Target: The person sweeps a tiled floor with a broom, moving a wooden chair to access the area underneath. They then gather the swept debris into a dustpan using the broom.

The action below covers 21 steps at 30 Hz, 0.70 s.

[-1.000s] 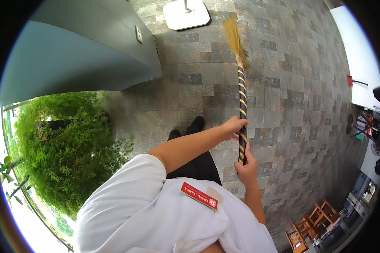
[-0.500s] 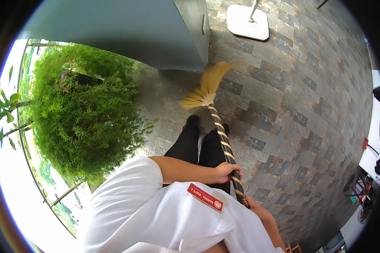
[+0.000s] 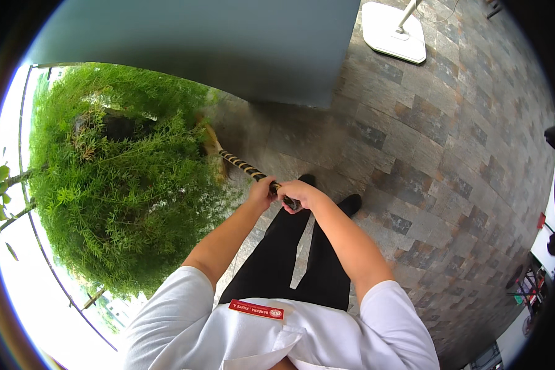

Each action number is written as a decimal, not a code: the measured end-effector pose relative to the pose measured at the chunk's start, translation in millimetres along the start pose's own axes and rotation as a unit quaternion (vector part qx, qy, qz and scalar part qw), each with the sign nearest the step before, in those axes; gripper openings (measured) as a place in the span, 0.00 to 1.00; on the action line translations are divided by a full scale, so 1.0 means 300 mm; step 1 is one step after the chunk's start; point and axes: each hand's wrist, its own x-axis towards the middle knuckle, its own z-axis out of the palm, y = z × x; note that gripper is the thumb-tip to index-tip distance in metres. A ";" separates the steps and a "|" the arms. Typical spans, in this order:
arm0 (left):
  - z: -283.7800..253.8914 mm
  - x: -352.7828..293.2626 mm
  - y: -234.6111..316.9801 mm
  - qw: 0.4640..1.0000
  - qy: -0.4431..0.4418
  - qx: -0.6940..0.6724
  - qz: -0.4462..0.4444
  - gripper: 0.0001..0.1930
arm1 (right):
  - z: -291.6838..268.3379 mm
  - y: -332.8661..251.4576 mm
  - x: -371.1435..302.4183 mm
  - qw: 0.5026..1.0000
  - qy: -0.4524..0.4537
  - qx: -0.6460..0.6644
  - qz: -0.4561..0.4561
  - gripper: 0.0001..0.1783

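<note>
Both of my hands grip a soft broom [image 3: 243,165] with a black and tan striped handle. My left hand [image 3: 263,193] wraps round the handle's middle stretch. Closer to the handle's end, my right hand [image 3: 298,193] is closed on it. The handle slants away to the left. The straw bristles [image 3: 214,145] are down by the edge of a bushy green plant [image 3: 129,197], whose foliage partly hides them.
A grey-blue panel or wall [image 3: 216,49] stands ahead, just past the broom. At the far right is a white stand base [image 3: 393,32] with a pole. Grey-brown tiles [image 3: 413,179] cover the floor. A railing [image 3: 40,240] runs behind the plant at left.
The broom head has swept from the floor ahead of me leftward to the plant. Both hands have moved forward and left, still holding the handle, which now slants left.
</note>
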 end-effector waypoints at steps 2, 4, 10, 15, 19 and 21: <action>0.006 0.101 0.062 0.998 -0.020 0.054 -0.016 0.06 | 0.012 -0.044 0.111 0.990 0.000 0.140 0.033 0.04; 0.010 0.122 0.085 0.993 -0.012 0.099 -0.056 0.06 | 0.051 -0.041 0.123 0.965 0.016 0.256 0.062 0.04; 0.028 -0.274 -0.067 0.996 0.027 0.004 0.088 0.09 | 0.149 0.108 -0.242 0.997 0.050 -0.006 -0.062 0.32; 0.037 -0.146 0.066 0.990 0.061 -0.107 -0.064 0.11 | 0.124 0.008 -0.132 0.998 0.012 0.034 -0.054 0.05; 0.073 0.053 0.051 0.991 -0.029 0.113 -0.060 0.16 | 0.065 0.034 -0.021 0.973 0.038 0.215 -0.073 0.05; 0.132 0.048 -0.044 0.980 -0.010 0.189 -0.054 0.26 | 0.041 0.125 -0.069 0.948 0.069 0.299 -0.080 0.12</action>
